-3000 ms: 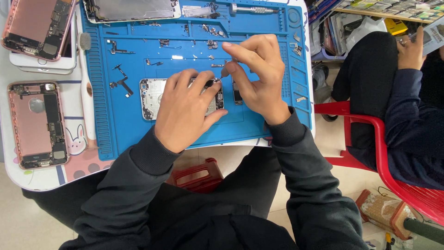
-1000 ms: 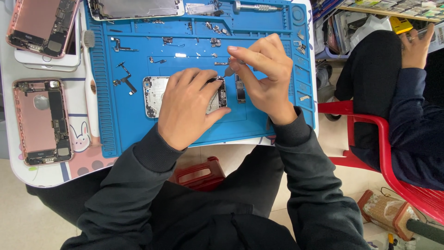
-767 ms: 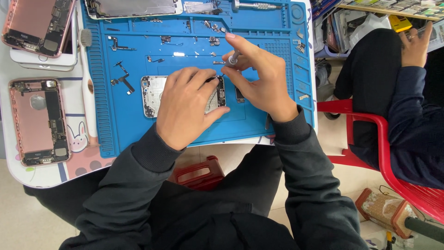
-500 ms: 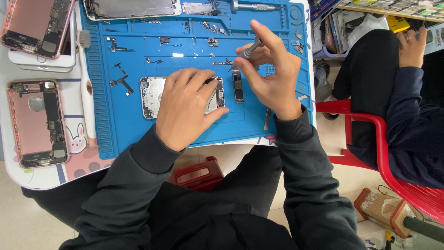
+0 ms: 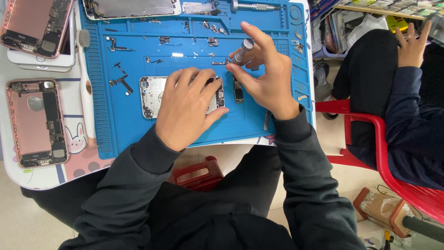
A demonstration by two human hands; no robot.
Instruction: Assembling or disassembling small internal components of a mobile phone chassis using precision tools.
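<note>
The right hand [image 5: 266,76] has its grip closed around a small grey screwdriver [image 5: 241,51], thumb and fingers pinching the shaft so the tool stands tilted above the blue work mat [image 5: 259,120], its tip hidden behind the fingers. The left hand [image 5: 187,109] lies flat with fingers spread over an opened silver phone body [image 5: 149,95], pressing it down rather than clasping it; the fingertips reach the phone's right end, and only its left end and a strip by the fingertips show. Just right of the phone, between the two hands, a narrow dark part [image 5: 237,91] lies on the mat, perhaps a small board or connector, though the view is too coarse to tell. Small brackets, flex strips and screws [image 5: 121,76] are scattered across the mat above and left of the phone. A second screwdriver [image 5: 256,6] rests in the mat's top tray. On the white desk [image 5: 41,173] to the left lie two opened pink phone housings [image 5: 38,121]. At the right, another person [image 5: 407,106] in dark clothes sits on a red chair [image 5: 370,134], well apart.
</note>
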